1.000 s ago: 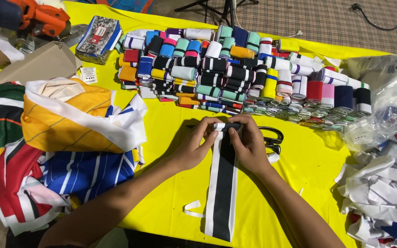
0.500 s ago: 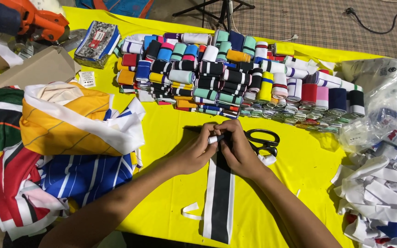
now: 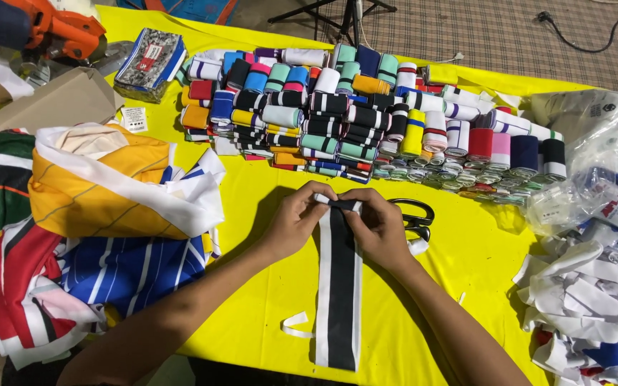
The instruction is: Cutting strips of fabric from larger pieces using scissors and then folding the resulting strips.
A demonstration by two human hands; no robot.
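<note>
**Both hands pinching top end of black-and-white strip**

Black-and-white ribbed strip (image 3: 338, 286) lies flat on the yellow surface (image 3: 266, 300), running from the near edge straight away from the person, black band down the middle, white borders. Far end is lifted slightly and folded between the fingers.

Left hand (image 3: 296, 220): grip closed on the strip's top left corner, thumb and fingers pinching the white edge. Right hand (image 3: 380, 227): grip closed on the top right corner, fingers curled over the fold. The two hands touch at the strip's end.

Black-handled scissors (image 3: 416, 214) lie just beside the right hand, partly hidden behind it. Small white fabric scrap (image 3: 296, 327) sits on the surface left of the strip's lower part.

Further out: rows of rolled striped trim (image 3: 366, 118) in many colours across the far half of the surface. Heap of striped fabric panels (image 3: 94, 229) (yellow, blue, red, white) on the left. Pile of white collar pieces (image 3: 588, 300) on the right, clear plastic bags (image 3: 595, 164) above it. Cardboard box (image 3: 44, 107) and an orange tool (image 3: 51, 32) at far left.
</note>
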